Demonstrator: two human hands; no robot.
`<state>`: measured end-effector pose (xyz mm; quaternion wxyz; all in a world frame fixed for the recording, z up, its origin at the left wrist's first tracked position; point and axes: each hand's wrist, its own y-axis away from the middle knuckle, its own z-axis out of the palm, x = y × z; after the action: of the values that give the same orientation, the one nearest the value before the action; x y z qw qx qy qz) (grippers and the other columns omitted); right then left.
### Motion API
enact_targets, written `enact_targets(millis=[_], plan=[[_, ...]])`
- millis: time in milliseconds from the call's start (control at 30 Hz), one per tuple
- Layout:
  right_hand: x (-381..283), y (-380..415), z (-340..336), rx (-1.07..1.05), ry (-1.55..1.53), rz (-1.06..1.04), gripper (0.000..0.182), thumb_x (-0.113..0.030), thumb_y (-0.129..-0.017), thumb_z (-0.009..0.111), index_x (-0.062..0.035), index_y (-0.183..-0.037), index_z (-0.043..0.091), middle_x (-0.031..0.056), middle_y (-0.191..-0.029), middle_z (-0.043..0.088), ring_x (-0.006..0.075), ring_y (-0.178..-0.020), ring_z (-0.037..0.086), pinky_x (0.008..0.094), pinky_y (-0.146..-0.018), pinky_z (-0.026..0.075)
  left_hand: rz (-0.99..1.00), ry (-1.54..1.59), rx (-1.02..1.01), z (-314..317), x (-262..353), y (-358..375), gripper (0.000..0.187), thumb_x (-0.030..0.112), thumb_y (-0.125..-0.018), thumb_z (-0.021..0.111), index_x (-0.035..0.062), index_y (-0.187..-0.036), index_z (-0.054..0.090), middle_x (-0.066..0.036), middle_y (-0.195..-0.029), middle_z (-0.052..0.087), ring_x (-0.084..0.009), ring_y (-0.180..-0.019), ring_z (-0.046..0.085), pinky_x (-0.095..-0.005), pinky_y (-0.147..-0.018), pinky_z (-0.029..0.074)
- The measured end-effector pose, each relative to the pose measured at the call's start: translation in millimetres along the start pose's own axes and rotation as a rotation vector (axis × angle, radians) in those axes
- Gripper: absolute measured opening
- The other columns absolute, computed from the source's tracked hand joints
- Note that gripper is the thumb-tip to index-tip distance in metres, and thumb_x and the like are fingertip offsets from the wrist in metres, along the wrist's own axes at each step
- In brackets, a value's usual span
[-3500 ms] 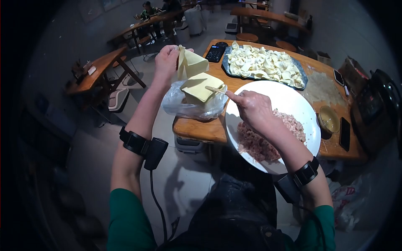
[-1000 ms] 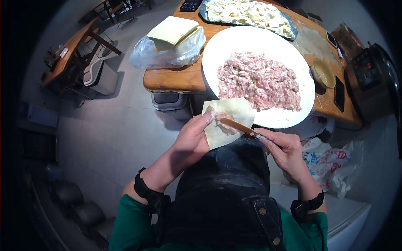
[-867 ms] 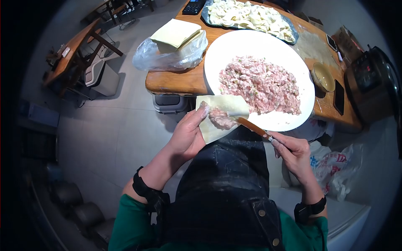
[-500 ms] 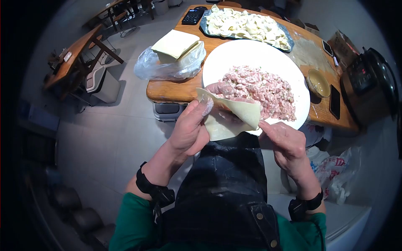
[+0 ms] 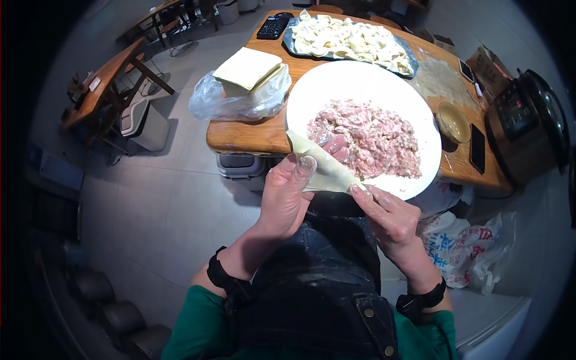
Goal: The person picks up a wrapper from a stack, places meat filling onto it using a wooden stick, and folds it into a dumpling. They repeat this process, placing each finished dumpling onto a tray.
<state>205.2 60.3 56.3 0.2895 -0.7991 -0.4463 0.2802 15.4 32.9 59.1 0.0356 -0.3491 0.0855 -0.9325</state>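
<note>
A thin pale dough wrapper [image 5: 327, 172], folded over on itself, hangs between my two hands at the near edge of a large white plate [image 5: 309, 90]. My left hand [image 5: 285, 195] grips its left part, thumb on top and fingers behind it. The right corner is pinched by my right hand [image 5: 387, 215]. Pink minced filling [image 5: 375, 138] is heaped on the plate just beyond the wrapper. Whatever lies inside the fold is hidden. A stack of square wrappers [image 5: 247, 69] rests on a clear plastic bag [image 5: 234, 107] to the left.
On the wooden table [image 5: 246, 138] are a tray of folded dumplings [image 5: 354, 42], a calculator [image 5: 273, 27], a small bowl [image 5: 454, 122] and a phone [image 5: 477, 148]. A cooker [image 5: 522, 126] stands at the right. Below it lies a printed plastic bag [image 5: 468, 249].
The wrapper was partly open and is now folded over. My right hand has moved left, nearer my left hand, which has shifted slightly right. The view has shifted a little.
</note>
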Motion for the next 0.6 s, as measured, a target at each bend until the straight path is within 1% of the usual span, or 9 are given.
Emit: enact_targets(millis=[100,133,200,233,333,400,500,533,600], plan=[[7.8,9.7,-9.1,-0.047,-0.032,0.087,0.052,0.006,-0.061,0.062,-0.0097,-0.111,0.064,0.0082,-0.081,0.066,0.0225,-0.069,0.065,0.0298,-0.057,0.052,-0.073,-0.056,0.149,-7.4,-3.1,-4.5,0.036,0.018,-0.096,0.046,-0.0009,-0.127,0.044,-0.015,-0.129,0.049,-0.0219,-0.115,0.052,-0.0352,-0.099,0.041],[16.4,15.0,-18.8,-0.101,-0.006,0.107,0.050,0.007,-0.062,0.062,-0.0091,-0.110,0.064,0.0083,-0.080,0.066,0.0222,-0.069,0.065,0.0296,-0.057,0.052,-0.083,-0.051,0.131,-9.1,-2.4,-7.1,0.036,0.018,-0.096,0.046,-0.0009,-0.127,0.044,-0.015,-0.129,0.049,-0.0219,-0.115,0.052,-0.0352,-0.099,0.041],[39.6,24.4,-39.4,-0.142,0.070,0.127,0.042,0.008,-0.066,0.064,-0.0073,-0.105,0.064,0.0093,-0.077,0.065,0.0212,-0.066,0.065,0.0301,-0.057,0.051,-0.039,-0.094,0.224,-13.4,0.1,-14.2,0.043,0.019,-0.098,0.038,-0.0034,-0.134,0.030,-0.019,-0.133,0.044,-0.0246,-0.122,0.046,-0.0389,-0.103,0.039],[54.5,27.5,-52.3,-0.127,0.122,0.168,0.040,0.006,-0.067,0.065,-0.0071,-0.105,0.065,0.0098,-0.077,0.064,0.0215,-0.066,0.064,0.0302,-0.057,0.050,-0.038,-0.108,0.262,-15.6,0.9,-17.2,0.043,0.020,-0.099,0.037,-0.0023,-0.135,0.029,-0.018,-0.130,0.046,-0.0234,-0.119,0.048,-0.0380,-0.102,0.040],[103.6,30.5,-84.1,-0.006,0.339,0.404,0.032,0.001,-0.072,0.067,-0.0078,-0.102,0.065,0.0100,-0.074,0.062,0.0235,-0.063,0.062,0.0300,-0.055,0.048,-0.077,-0.123,0.296,-21.3,-1.4,-20.9,0.044,0.021,-0.097,0.043,-0.0012,-0.133,0.031,-0.018,-0.129,0.047,-0.0229,-0.115,0.050,-0.0377,-0.101,0.042],[142.2,27.5,-102.7,0.000,0.518,0.508,0.022,-0.004,-0.077,0.064,-0.0100,-0.099,0.065,0.0097,-0.072,0.060,0.0268,-0.061,0.061,0.0338,-0.055,0.047,-0.096,-0.176,0.269,-18.9,-6.8,-20.8,0.044,0.022,-0.096,0.045,-0.0014,-0.132,0.034,-0.018,-0.127,0.049,-0.0231,-0.114,0.052,-0.0376,-0.100,0.043],[199.1,29.2,-117.4,-0.221,0.774,0.528,0.008,-0.013,-0.083,0.057,-0.0122,-0.083,0.064,0.0122,-0.071,0.060,0.0323,-0.066,0.061,0.0420,-0.057,0.046,-0.135,-0.249,0.214,-19.3,-13.3,-21.2,0.043,0.023,-0.094,0.050,-0.0022,-0.128,0.040,-0.018,-0.124,0.052,-0.0233,-0.110,0.055,-0.0374,-0.098,0.044],[213.0,29.5,-120.1,-0.221,0.766,0.525,0.008,-0.013,-0.083,0.057,-0.0122,-0.083,0.064,0.0122,-0.071,0.060,0.0323,-0.066,0.061,0.0420,-0.057,0.046,-0.158,-0.267,0.181,-19.5,-14.7,-20.7,0.042,0.023,-0.093,0.052,-0.0028,-0.125,0.044,-0.018,-0.122,0.054,-0.0232,-0.108,0.057,-0.0371,-0.096,0.045],[231.7,31.3,-117.2,-0.402,0.857,0.495,0.008,-0.013,-0.081,0.057,-0.0113,-0.079,0.064,0.0145,-0.067,0.060,0.0338,-0.065,0.061,0.0425,-0.057,0.046,-0.160,-0.288,0.205,-17.1,-16.6,-21.9,0.039,0.021,-0.093,0.053,-0.0037,-0.122,0.048,-0.017,-0.118,0.058,-0.0214,-0.104,0.059,-0.0355,-0.093,0.046]])
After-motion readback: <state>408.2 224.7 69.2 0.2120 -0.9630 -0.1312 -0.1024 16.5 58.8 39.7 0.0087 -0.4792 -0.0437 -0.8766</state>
